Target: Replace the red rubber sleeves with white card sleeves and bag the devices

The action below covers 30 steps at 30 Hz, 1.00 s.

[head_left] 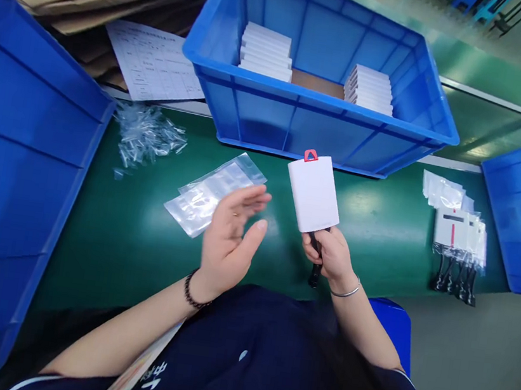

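My right hand (332,253) is closed around the black cable (317,244) at the lower end of a flat white device (314,194), which stands raised above the green table. A red triangular tab (311,155) sticks out of the device's top edge. To the left, my left hand (234,237) hangs in the air with fingers apart and nothing in it, slightly blurred. Beneath and beyond it, clear plastic bags (207,196) lie flat on the table. The front of the device faces me; its back is hidden.
A blue crate (318,122) at the back holds two stacks of white devices (267,52). Small clear plastic pieces (146,135) lie at left, near a printed sheet (155,63). Bagged devices with black cables (459,237) lie at right. Blue crates stand at both sides (20,157).
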Motion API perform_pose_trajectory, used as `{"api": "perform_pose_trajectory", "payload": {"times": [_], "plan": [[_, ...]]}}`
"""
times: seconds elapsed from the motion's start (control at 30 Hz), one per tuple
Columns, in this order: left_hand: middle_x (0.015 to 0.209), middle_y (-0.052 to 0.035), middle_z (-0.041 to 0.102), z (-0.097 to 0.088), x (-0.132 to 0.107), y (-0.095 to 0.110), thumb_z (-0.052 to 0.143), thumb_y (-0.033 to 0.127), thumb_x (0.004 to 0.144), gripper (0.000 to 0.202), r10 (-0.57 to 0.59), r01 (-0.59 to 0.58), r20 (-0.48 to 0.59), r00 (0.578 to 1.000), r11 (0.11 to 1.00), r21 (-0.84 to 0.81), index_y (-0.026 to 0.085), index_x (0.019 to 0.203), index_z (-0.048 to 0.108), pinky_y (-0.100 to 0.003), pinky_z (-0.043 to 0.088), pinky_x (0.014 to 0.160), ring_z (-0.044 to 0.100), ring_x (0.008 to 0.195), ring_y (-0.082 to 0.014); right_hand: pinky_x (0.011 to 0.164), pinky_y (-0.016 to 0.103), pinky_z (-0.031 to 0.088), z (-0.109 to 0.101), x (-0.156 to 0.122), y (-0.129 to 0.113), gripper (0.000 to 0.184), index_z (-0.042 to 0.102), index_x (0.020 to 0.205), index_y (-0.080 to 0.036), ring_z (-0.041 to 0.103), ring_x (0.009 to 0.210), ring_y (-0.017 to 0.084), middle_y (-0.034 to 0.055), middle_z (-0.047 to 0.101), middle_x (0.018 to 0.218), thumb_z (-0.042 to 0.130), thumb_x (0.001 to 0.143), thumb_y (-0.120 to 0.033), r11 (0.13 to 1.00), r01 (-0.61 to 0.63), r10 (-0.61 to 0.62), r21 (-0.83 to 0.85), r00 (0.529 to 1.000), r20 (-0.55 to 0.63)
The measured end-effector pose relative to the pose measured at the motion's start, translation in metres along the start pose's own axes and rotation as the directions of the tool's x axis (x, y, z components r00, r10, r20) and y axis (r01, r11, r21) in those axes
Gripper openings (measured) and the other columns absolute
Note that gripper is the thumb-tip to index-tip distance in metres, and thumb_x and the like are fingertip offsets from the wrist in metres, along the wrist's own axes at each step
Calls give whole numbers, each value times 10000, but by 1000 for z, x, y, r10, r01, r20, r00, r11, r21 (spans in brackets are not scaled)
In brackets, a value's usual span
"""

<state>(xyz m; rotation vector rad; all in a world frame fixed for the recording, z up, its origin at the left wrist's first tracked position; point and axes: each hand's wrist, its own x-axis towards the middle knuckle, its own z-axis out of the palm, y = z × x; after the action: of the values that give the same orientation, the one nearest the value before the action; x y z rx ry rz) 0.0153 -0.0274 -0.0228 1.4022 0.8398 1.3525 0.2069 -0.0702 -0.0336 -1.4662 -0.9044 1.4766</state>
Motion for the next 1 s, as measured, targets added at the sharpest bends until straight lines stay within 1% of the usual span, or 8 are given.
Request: {"api": "perform_pose_trajectory", "payload": {"times": [0.2, 0.37, 0.47, 0.53, 0.63, 0.7, 0.83, 1.0], "plan": [[1436, -128, 478, 11, -8, -17, 654, 368, 876, 574, -236, 252, 129, 963, 959, -128, 265, 1397, 436, -405, 477, 1025, 526, 1262, -246, 401, 230, 287, 23, 10, -5, 206, 529, 679, -200, 341, 382, 95, -38, 406, 446, 437, 799, -340, 981, 79, -86, -177, 996, -35], [1299, -110, 566, 33, -8, -9, 731, 418, 811, 604, -434, 437, 103, 895, 807, -397, 218, 1302, 442, -389, 443, 1052, 552, 1209, -231, 741, 367, 521, 32, 0, -4, 451, 590, 1160, -167, 627, 860, 247, 143, 659, 1043, 635, 774, -396, 652, 260, -469, -712, 876, -110], [1119, -76, 638, 34, -3, -4, 653, 453, 866, 452, -462, 442, 62, 885, 790, -425, 197, 1198, 485, -357, 501, 939, 638, 1013, -200, 633, 316, 530, 26, -1, 4, 612, 478, 1282, -208, 615, 700, 173, 70, 669, 968, 735, 761, -400, 860, 244, -315, -448, 945, -91], [1041, -70, 671, 23, 7, -1, 590, 474, 900, 411, -357, 429, 278, 892, 864, -264, 199, 1198, 526, -339, 528, 845, 665, 909, -200, 486, 252, 458, 18, 2, 10, 438, 569, 1124, -182, 544, 519, 115, 24, 666, 783, 729, 795, -423, 972, 111, -78, -205, 983, 164], [1045, -88, 694, -9, 39, -1, 523, 448, 932, 324, -153, 94, 569, 808, 987, 131, 198, 1090, 654, -380, 506, 901, 658, 978, -244, 404, 219, 365, 6, 3, 15, 316, 675, 971, -136, 447, 399, 67, 30, 668, 658, 650, 880, -438, 999, -34, 40, -21, 856, 515], [1072, -112, 683, -35, 68, -11, 579, 421, 896, 273, -113, -122, 410, 905, 855, 504, 179, 949, 694, -443, 435, 1011, 602, 1093, -296, 421, 215, 391, 4, 1, 15, 289, 703, 1034, -155, 475, 423, 67, 35, 690, 691, 634, 908, -406, 998, -1, -27, 57, 869, 494], [1181, -194, 579, -72, 113, -47, 707, 488, 790, 478, -377, 135, 11, 926, 357, 924, 103, 1068, 651, -491, 429, 984, 532, 1162, -380, 502, 226, 480, 8, 0, 13, 189, 727, 991, -215, 573, 526, 95, 18, 685, 716, 634, 924, -365, 986, 133, -159, 103, 935, 316], [1072, -150, 587, -79, 124, -78, 827, 424, 658, 363, -427, 198, -21, 904, 374, 906, 153, 804, 635, -501, 437, 930, 545, 1099, -384, 513, 241, 481, 11, 6, 14, 167, 723, 987, -232, 547, 517, 92, 4, 657, 696, 620, 934, -353, 962, 245, -263, 116, 948, 178]]}}
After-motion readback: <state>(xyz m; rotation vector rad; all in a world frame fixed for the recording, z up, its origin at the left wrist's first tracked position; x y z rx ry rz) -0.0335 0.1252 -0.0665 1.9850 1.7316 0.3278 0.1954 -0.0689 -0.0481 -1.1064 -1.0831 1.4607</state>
